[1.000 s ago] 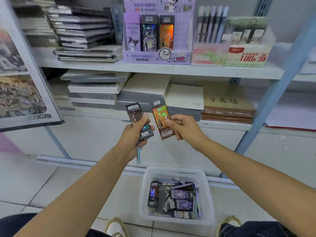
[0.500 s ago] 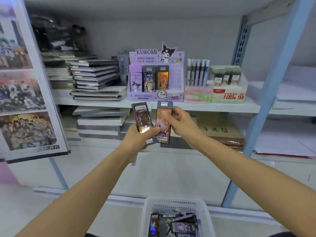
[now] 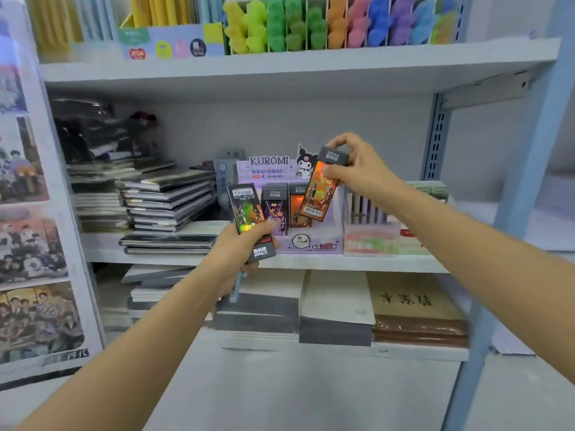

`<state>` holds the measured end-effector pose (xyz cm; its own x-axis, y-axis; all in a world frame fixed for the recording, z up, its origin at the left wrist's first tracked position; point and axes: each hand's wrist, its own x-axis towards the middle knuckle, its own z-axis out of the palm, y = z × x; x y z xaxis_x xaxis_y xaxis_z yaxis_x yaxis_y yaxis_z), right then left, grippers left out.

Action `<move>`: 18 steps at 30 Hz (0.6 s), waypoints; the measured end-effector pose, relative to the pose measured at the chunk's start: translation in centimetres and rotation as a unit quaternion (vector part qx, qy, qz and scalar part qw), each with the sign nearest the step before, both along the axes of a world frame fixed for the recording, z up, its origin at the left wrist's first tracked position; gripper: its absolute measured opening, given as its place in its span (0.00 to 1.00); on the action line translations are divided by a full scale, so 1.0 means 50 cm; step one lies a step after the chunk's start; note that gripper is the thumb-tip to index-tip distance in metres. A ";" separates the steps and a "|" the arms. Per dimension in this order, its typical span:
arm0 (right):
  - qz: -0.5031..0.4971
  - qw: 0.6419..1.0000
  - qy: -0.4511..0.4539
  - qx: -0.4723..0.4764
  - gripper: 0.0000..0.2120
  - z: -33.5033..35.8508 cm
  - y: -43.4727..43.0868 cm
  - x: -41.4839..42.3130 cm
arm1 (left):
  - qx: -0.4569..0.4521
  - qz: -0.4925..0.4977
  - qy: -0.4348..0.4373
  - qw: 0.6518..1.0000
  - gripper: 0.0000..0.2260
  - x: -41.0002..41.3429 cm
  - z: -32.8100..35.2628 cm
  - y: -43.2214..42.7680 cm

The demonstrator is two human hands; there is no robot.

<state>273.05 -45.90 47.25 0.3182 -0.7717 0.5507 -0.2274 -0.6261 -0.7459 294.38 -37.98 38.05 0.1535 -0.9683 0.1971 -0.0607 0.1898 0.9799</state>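
Note:
My left hand (image 3: 239, 247) grips a dark holographic pack (image 3: 249, 213) and a thin blue pen (image 3: 236, 284) that sticks out below the fist. My right hand (image 3: 357, 169) pinches an orange pack (image 3: 320, 194) by its grey top, tilted, right in front of the purple Kuromi display box (image 3: 311, 244) on the middle shelf. Two similar packs (image 3: 286, 206) stand upright inside that box.
Stacked notebooks (image 3: 165, 200) lie left of the display box, and a pink carton (image 3: 370, 241) of pens stands to its right. Coloured sponges (image 3: 326, 23) fill the top shelf. Paper stacks (image 3: 336, 306) sit on the lower shelf. A blue upright (image 3: 529, 181) frames the right side.
Both hands rose from below the shelf edge. My right hand carried the orange pack up and right to the front of the display box. The floor basket left the view.

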 end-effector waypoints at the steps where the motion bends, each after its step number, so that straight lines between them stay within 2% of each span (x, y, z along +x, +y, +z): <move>1: -0.012 0.999 0.031 -0.018 0.14 0.006 -0.016 0.001 | -0.001 -0.008 0.011 1.000 0.10 0.003 0.003 -0.013; 3: -0.017 0.996 0.076 -0.035 0.14 0.007 -0.042 0.010 | 0.007 -0.015 0.055 0.998 0.12 0.006 0.004 -0.032; 5: -0.006 0.995 0.096 -0.034 0.13 -0.003 -0.061 0.025 | 0.015 -0.010 0.079 0.997 0.10 0.009 0.000 -0.049; 8: 0.012 0.991 0.130 -0.035 0.14 -0.030 -0.085 0.052 | 0.007 -0.017 0.029 0.999 0.07 0.017 -0.014 -0.062; 11: -0.001 0.978 0.195 -0.078 0.14 -0.046 -0.104 0.068 | -0.023 -0.027 -0.021 0.999 0.08 0.024 -0.028 -0.062; 14: -0.005 0.968 0.232 -0.100 0.14 -0.041 -0.119 0.066 | -0.046 -0.019 -0.007 0.999 0.10 0.027 -0.037 -0.064; 18: 0.012 0.965 0.249 -0.079 0.14 -0.037 -0.124 0.061 | -0.037 0.003 -0.003 0.999 0.14 0.031 -0.039 -0.070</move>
